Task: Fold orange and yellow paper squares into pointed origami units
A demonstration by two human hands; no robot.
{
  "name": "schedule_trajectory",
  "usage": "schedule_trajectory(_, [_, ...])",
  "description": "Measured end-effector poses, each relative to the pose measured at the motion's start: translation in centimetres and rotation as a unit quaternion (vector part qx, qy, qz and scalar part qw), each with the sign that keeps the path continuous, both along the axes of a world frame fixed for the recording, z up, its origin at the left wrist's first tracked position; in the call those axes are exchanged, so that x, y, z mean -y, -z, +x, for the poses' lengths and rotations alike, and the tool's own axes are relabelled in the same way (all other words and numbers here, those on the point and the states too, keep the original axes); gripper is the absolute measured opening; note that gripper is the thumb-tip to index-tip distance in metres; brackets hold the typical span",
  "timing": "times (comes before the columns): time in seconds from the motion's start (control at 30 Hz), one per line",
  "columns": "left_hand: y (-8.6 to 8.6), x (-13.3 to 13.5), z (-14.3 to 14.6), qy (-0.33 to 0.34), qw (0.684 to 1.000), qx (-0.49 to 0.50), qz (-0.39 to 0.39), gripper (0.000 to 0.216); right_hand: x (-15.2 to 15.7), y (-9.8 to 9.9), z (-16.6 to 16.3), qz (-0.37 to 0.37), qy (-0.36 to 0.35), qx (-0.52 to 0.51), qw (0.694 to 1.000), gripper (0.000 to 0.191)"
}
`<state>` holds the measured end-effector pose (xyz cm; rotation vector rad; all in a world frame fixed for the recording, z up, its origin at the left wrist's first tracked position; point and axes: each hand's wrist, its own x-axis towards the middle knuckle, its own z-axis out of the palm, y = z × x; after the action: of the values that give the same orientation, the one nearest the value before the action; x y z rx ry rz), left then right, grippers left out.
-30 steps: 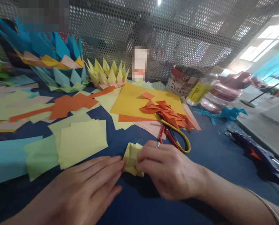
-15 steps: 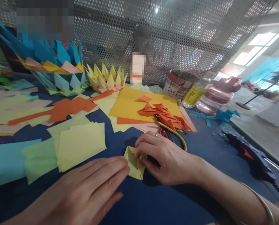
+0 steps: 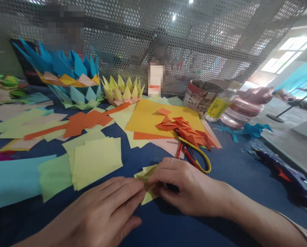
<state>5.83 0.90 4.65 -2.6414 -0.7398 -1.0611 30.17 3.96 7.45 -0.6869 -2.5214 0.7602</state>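
A small piece of yellow folding paper (image 3: 150, 196), partly folded, lies on the dark blue table between my hands. My right hand (image 3: 180, 185), with a ring on one finger, pinches its right part; the fingertips cover some of the folds. Stretched out flat, my left hand (image 3: 109, 202) touches the paper's left edge with its fingertips. Left of the paper is a stack of pale yellow sheets (image 3: 98, 161). Behind my right hand lie scissors (image 3: 203, 163) with red and yellow handles, next to a pile of folded orange paper pieces (image 3: 185, 128).
Blue and yellow paper crowns (image 3: 66, 68) stand at the back left by a perforated metal screen (image 3: 127, 37). A woven basket (image 3: 201, 92), a yellow-labelled bottle (image 3: 217, 108) and a pink bottle (image 3: 243, 109) stand back right. A glue gun (image 3: 284, 171) lies at the right.
My right fingers have moved left over the yellow paper, bringing a fold across toward my left fingertips. The whole view has shifted slightly, so more of the scissors shows.
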Motion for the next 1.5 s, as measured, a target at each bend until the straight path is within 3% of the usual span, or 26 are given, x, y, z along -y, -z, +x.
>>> schedule_trajectory(0.4, [0.9,0.1,-0.1,0.001,1.0,-0.001,-0.025,0.038,-0.4,-0.2,0.4,0.023,-0.022,0.007,0.999,0.022])
schedule_trajectory(0.67, [2.6,0.5,-0.8,0.001,0.998,-0.03,-0.06,0.032,-0.2,-0.6,0.5,0.009,-0.03,0.01,0.999,0.022])
schedule_trajectory(0.9, [2.8,0.6,-0.4,0.001,0.998,0.014,-0.056,0.031,-0.7,-0.3,0.4,0.044,-0.041,0.008,0.998,0.026])
schedule_trajectory(1.17, [3.1,0.6,-1.1,0.011,0.997,-0.079,-0.02,0.031,-0.7,0.0,0.5,0.039,-0.057,-0.005,0.998,0.024])
schedule_trajectory(1.5, [3.1,0.8,-0.8,0.002,0.997,-0.061,-0.042,0.034,-0.9,0.0,0.6,0.07,-0.063,0.005,0.996,0.024])
